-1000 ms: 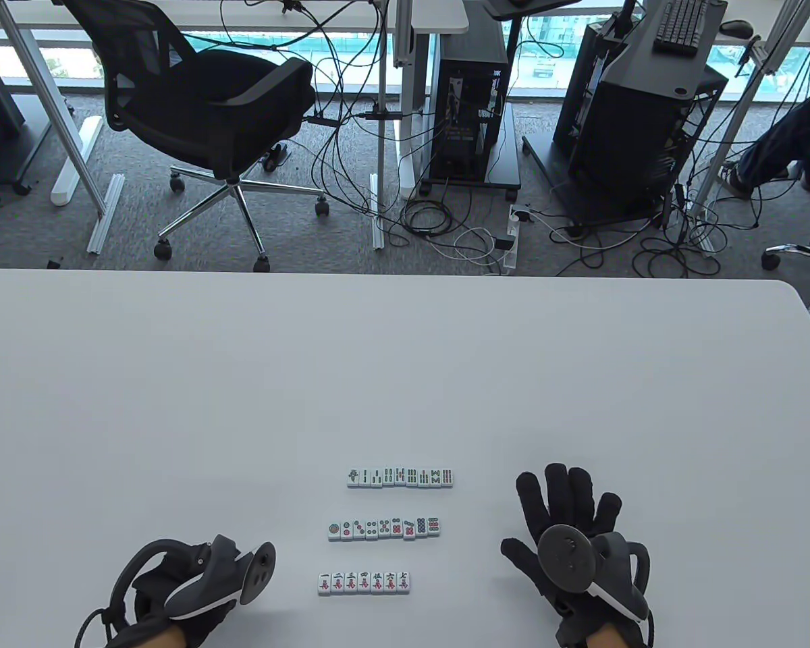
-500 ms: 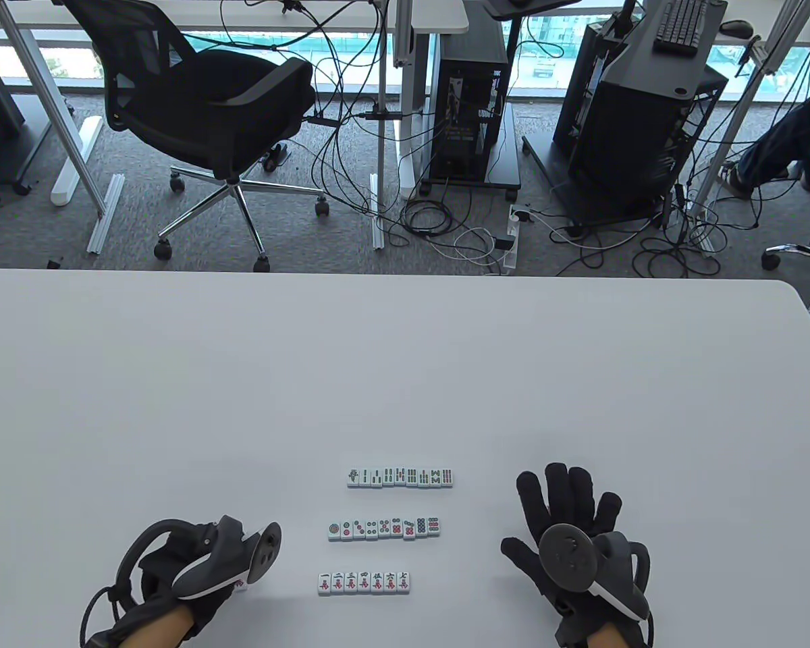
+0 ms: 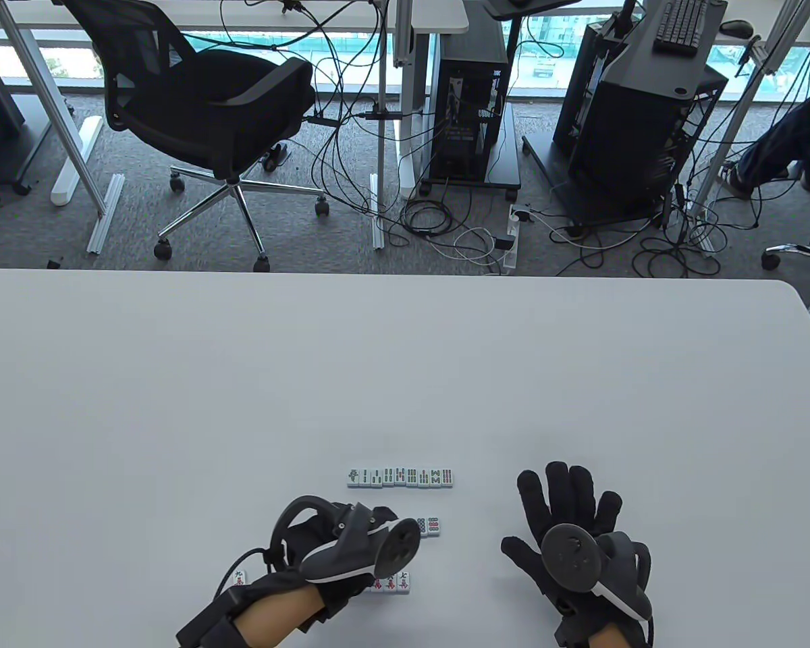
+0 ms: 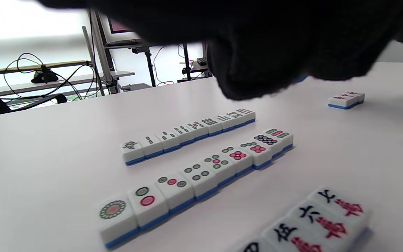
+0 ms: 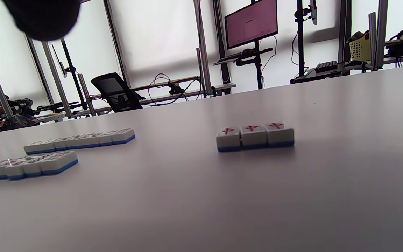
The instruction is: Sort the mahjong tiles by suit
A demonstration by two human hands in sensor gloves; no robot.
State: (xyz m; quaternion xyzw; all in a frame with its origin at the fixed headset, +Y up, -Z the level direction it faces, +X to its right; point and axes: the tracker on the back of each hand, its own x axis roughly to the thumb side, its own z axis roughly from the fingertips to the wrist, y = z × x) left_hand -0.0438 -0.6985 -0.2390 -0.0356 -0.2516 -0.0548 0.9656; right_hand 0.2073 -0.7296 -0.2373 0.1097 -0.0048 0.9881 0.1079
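The counter (image 3: 175, 378) carries three neat tile rows, one per suit: the bamboo row (image 3: 400, 476) farthest out, the circle row (image 4: 201, 173) in the middle, the character row (image 4: 313, 218) nearest. The left hand (image 3: 337, 553) hangs above the near rows; a bit of blue under the glove suggests a tile, though I cannot tell its grip. One loose tile (image 3: 240, 578) waits just left of it. The right hand (image 3: 570, 533) rests flat and spread, holding nothing, likely keeping clear.
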